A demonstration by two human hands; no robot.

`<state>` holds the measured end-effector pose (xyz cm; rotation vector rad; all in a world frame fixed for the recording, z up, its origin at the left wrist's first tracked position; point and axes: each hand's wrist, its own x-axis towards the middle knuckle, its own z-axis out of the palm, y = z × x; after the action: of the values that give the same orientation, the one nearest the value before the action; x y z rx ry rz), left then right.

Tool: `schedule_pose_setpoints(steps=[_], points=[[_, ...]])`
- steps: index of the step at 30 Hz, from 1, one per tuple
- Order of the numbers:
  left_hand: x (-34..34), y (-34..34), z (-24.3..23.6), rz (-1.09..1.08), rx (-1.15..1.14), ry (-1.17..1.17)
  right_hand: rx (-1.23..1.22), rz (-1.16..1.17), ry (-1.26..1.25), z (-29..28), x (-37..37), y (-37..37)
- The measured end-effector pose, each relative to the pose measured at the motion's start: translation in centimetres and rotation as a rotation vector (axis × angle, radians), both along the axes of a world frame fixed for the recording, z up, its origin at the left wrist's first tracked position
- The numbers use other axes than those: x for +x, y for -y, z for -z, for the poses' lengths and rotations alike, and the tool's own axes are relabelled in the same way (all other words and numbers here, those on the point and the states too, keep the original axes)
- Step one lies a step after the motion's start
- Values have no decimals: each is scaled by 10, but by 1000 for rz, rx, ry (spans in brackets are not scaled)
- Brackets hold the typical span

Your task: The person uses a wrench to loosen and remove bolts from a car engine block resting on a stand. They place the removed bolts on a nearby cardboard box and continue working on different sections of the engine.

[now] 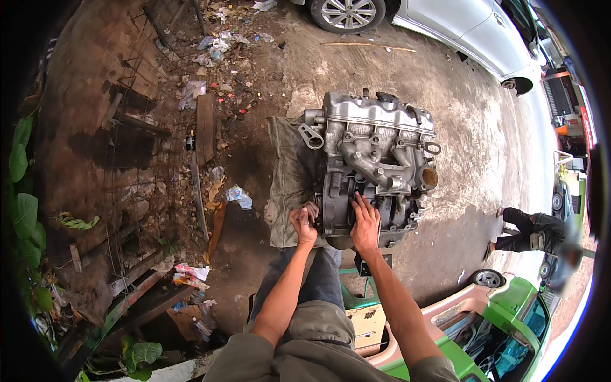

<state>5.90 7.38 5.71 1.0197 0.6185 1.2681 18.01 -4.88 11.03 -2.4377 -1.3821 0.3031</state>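
Note:
A metal engine (379, 137), with a silver top cover and curved manifold, sits upright in front of me on a grey, dirty cloth (283, 172). My left hand (304, 223) is at the lower left edge of the engine, fingers curled on something I cannot make out. My right hand (364, 226) lies on the dark lower block, fingers stretched out and touching it. A black bracket (372, 264) shows just below my right hand, partly hidden by my wrist.
Debris and wooden planks (205, 127) cover the ground to the left. A silver car (445, 25) stands at the upper right, a green vehicle (509, 305) at the lower right. Another person (538, 232) stands to the right. A green stool (356, 286) is below the engine.

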Motion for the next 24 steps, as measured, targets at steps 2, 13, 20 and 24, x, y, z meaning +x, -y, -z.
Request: schedule_pose_setpoints(steps=[2, 13, 20, 24], points=[[-2, 8, 3, 29, -195, 101, -13, 5, 3, -1, -2, 4], [9, 11, -7, -154, -498, 153, -4, 12, -27, 2, -1, 3], [11, 11, -15, -249, -651, 40, -23, -2, -15, 5, -1, 3], [6, 9, -21, -172, -618, 45, 2, -20, -16, 5, -2, 3]])
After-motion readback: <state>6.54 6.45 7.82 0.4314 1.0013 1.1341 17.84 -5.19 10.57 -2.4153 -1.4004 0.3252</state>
